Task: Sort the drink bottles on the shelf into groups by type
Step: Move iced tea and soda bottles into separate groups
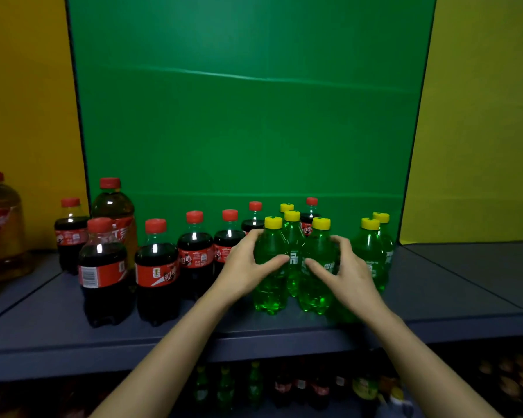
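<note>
Several dark cola bottles with red caps (pixel 156 271) stand in a row on the left half of the blue shelf (pixel 284 336). Several green soda bottles with yellow caps crowd the middle and right. My left hand (pixel 248 267) wraps around the left front green bottle (pixel 269 285). My right hand (pixel 344 273) curls around the right front green bottle (pixel 317 288). Behind the green cluster stand two more cola bottles (pixel 310 220), partly hidden. Two further green bottles (pixel 373 251) sit to the right of my right hand.
A taller amber tea bottle (pixel 114 206) stands behind the colas. A large amber jug (pixel 0 233) sits at the far left. A green backboard (pixel 248 116) closes the rear. More bottles (pixel 254 384) fill the lower shelf. Bare shelf lies at the right.
</note>
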{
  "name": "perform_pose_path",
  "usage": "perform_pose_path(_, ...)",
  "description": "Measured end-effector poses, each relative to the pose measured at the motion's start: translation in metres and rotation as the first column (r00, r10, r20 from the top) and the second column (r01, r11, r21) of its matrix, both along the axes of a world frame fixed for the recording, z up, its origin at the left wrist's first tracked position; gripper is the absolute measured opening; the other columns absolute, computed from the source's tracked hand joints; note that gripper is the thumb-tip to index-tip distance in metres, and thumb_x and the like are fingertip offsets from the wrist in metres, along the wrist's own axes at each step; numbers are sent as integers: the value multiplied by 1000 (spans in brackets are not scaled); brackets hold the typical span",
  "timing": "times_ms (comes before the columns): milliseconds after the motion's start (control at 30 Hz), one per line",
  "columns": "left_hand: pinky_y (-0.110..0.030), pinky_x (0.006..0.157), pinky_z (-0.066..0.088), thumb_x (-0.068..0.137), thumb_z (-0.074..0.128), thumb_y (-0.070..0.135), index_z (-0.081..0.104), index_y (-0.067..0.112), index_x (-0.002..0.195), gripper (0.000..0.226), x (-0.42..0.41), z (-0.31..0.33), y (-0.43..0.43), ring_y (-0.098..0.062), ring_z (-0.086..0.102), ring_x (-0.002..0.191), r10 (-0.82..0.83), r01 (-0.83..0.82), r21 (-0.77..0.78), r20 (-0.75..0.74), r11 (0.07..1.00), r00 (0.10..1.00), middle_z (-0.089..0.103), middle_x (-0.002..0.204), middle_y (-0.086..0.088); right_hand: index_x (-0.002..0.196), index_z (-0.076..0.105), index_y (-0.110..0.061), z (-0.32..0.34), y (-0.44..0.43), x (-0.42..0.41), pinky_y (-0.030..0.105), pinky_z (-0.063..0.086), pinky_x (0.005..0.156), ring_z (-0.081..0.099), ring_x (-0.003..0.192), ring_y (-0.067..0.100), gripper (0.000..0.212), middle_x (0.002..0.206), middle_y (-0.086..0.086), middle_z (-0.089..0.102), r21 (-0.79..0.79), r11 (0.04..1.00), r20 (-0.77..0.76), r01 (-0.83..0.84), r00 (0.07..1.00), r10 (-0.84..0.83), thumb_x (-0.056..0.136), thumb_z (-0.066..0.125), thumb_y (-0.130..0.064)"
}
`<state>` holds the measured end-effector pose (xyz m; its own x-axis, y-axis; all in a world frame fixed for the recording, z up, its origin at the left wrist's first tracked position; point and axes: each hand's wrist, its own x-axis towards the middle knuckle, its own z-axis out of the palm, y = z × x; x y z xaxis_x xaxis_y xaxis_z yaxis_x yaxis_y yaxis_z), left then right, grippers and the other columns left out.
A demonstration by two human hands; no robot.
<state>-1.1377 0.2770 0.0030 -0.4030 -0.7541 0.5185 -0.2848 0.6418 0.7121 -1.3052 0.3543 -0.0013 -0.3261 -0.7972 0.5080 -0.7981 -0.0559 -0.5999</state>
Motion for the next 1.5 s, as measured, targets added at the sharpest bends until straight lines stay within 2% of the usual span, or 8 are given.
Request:
perform_pose_path(167,-34,99,44,77,67,47,48,12,127,64,3,15,-3,-17,54,114,122,-105,-110,165,988,979,56,125,-2,142,31,-15,14,6,-5,38,36,106,44,127,23,67,142,7,45,10,1000,-169,16,986,-14,87,53,-47)
perform_pose_path(400,-36,81,53,86,61,34,66,13,96,24,13,92,-16,-21,64,86,267,-199,-393,125,898,956,71,95,-1,113,64,-14,92,-8,-20,34,46,97,63,99,19,26,110,5,68,-218,975,-265,-38,964,-21,88,58,-22)
perform_pose_path(633,-33,89,48,85,61,35,67,15,101,26,-9,134,-86,-29,60,101,331,-114,-397,539,911,774,67,110,-12,114,63,-12,135,-85,-47,26,40,93,58,107,21,27,120,8,64,133,991,-370,4,928,46,90,56,-20)
perform_pose_path(867,-37,74,56,83,67,29,56,8,121,45,-33,137,-136,-24,61,90,61,-31,-54,739,998,671,61,116,-16,134,44,-10,143,-165,-72,27,35,101,46,125,24,52,138,9,49,477,873,-552,100,807,210,88,60,-26)
perform_pose_path(1000,-23,64,53,82,68,14,56,2,118,40,-38,126,-149,-12,55,70,-132,9,159,780,987,612,59,92,-9,145,23,-10,140,-197,-83,29,28,108,35,135,23,66,149,9,32,686,715,-531,137,766,363,90,57,-23)
perform_pose_path(1133,-17,55,49,79,71,15,63,2,100,26,-45,120,-158,-10,52,59,-76,52,57,833,997,548,55,71,4,136,39,-11,133,-219,-88,24,52,74,59,94,19,55,130,11,50,731,672,-503,115,756,419,86,62,-19)
perform_pose_path(1233,-15,55,49,79,71,15,63,2,99,25,-46,122,-158,-8,53,57,-61,68,29,842,997,536,55,69,6,122,50,-3,131,-226,-88,14,48,48,52,61,9,41,105,8,52,706,699,-527,114,743,411,84,64,-13)
perform_pose_path(1500,-12,50,45,80,70,13,65,1,95,20,-13,130,-161,1,52,45,34,17,-57,785,998,619,56,65,6,116,50,3,144,-227,-75,14,50,45,54,64,12,33,107,18,54,674,738,-463,-9,773,433,89,58,-13)
